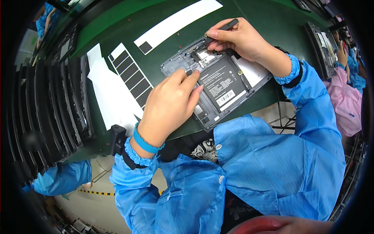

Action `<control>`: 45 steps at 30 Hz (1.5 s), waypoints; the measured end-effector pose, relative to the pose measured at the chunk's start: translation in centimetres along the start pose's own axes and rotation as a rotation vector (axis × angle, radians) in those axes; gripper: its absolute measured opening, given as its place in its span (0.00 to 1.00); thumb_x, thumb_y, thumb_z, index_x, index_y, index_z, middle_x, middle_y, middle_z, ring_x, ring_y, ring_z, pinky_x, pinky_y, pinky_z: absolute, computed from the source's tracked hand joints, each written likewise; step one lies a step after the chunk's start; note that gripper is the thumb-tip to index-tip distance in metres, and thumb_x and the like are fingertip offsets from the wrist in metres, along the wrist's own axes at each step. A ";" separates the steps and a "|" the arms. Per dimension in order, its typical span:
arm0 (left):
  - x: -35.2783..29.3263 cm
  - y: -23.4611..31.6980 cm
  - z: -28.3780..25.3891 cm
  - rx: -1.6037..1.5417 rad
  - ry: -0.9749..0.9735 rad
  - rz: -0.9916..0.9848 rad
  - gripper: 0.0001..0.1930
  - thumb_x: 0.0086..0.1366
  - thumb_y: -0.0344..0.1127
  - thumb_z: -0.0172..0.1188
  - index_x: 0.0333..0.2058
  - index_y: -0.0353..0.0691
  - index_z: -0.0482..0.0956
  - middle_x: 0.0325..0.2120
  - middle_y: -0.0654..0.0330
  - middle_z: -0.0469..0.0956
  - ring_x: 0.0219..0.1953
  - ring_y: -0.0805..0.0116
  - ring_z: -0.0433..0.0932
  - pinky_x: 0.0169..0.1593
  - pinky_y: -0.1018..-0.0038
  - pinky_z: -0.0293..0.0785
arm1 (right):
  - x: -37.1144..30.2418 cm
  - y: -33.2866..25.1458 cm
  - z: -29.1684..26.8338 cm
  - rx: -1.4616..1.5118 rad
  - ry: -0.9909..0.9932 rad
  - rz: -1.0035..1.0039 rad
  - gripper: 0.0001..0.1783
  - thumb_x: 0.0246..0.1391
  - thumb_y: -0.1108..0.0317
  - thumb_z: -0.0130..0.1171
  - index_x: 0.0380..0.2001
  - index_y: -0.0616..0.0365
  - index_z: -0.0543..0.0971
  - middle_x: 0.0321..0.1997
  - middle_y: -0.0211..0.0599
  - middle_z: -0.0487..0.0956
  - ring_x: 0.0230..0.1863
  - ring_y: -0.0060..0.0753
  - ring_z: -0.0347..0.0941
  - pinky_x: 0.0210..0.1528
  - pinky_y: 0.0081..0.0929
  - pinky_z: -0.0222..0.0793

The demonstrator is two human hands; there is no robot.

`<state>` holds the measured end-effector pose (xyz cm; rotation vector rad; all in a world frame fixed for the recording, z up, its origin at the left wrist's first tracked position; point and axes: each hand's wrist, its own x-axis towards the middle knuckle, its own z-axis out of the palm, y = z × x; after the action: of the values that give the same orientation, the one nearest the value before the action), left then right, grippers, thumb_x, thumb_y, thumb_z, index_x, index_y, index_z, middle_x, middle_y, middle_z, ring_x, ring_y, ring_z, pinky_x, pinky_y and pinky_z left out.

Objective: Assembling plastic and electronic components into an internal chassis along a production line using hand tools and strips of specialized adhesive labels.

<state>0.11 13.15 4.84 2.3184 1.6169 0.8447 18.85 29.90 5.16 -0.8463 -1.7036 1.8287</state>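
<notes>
An opened tablet (pixel 212 120) lies tilted on the dark green table, its inside facing up. A black battery with a printed label (pixel 221 85) fills its middle, with small circuit parts along the far edge. My right hand (pixel 243 41) is closed round a slim black stick-like tool (pixel 228 25) above those parts; the tool's tip is hidden by my fingers. My left hand (pixel 171 97) rests on the tablet's left part with bent fingers. A small dark bit shows between its fingertips, too small to name.
Left of the tablet lie a white strip with black rectangular pads (pixel 130 73) and white paper sheets (pixel 107 87). A long white strip (pixel 177 24) lies beyond. Several black trays or panels (pixel 50 109) stand in a row at far left. Co-workers' sleeves (pixel 344 99) show at right.
</notes>
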 end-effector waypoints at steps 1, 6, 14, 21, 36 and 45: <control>0.0 0.2 0.0 -0.010 0.005 -0.031 0.15 0.58 0.33 0.62 0.44 0.36 0.79 0.27 0.54 0.72 0.25 0.54 0.74 0.30 0.65 0.71 | 0.0 0.2 0.0 -0.006 0.002 -0.001 0.13 0.55 0.67 0.62 0.39 0.67 0.80 0.34 0.46 0.82 0.35 0.30 0.81 0.39 0.18 0.78; 0.5 0.3 -0.2 0.012 -0.006 -0.114 0.17 0.59 0.34 0.62 0.46 0.34 0.77 0.26 0.52 0.72 0.25 0.53 0.74 0.30 0.64 0.71 | 0.3 0.0 0.0 -0.005 -0.026 -0.008 0.14 0.55 0.68 0.63 0.39 0.68 0.79 0.35 0.46 0.81 0.36 0.31 0.81 0.39 0.19 0.78; 1.6 1.2 0.6 0.232 -0.111 -0.187 0.27 0.61 0.47 0.60 0.52 0.33 0.73 0.27 0.52 0.75 0.28 0.52 0.79 0.31 0.65 0.75 | 0.0 0.3 0.0 -0.029 -0.003 -0.027 0.13 0.55 0.68 0.62 0.38 0.69 0.79 0.33 0.46 0.82 0.34 0.30 0.81 0.39 0.20 0.79; 2.1 1.6 1.5 0.506 -0.105 -0.114 0.29 0.59 0.50 0.59 0.51 0.31 0.73 0.25 0.57 0.76 0.23 0.65 0.80 0.21 0.71 0.75 | 0.1 0.0 0.3 -0.072 0.004 -0.043 0.14 0.56 0.66 0.62 0.40 0.67 0.79 0.33 0.44 0.82 0.35 0.29 0.81 0.39 0.20 0.78; 0.1 -5.2 -5.6 0.355 0.553 -0.493 0.14 0.61 0.40 0.56 0.40 0.39 0.83 0.17 0.52 0.77 0.23 0.52 0.78 0.31 0.63 0.73 | 4.5 -4.8 7.3 -0.105 -0.053 -0.273 0.20 0.54 0.60 0.65 0.35 0.72 0.79 0.30 0.45 0.81 0.31 0.29 0.81 0.36 0.20 0.80; -1.3 -11.5 -4.6 0.417 0.251 -0.815 0.26 0.59 0.53 0.59 0.49 0.42 0.79 0.39 0.47 0.79 0.43 0.49 0.78 0.45 0.59 0.74 | 15.4 -1.1 15.4 -0.512 0.037 -0.224 0.15 0.52 0.61 0.64 0.29 0.66 0.82 0.25 0.38 0.82 0.24 0.24 0.80 0.27 0.20 0.75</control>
<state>-11.92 15.67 2.89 1.4907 2.7507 0.6415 -2.97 30.63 5.00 -0.8310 -2.1836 1.2383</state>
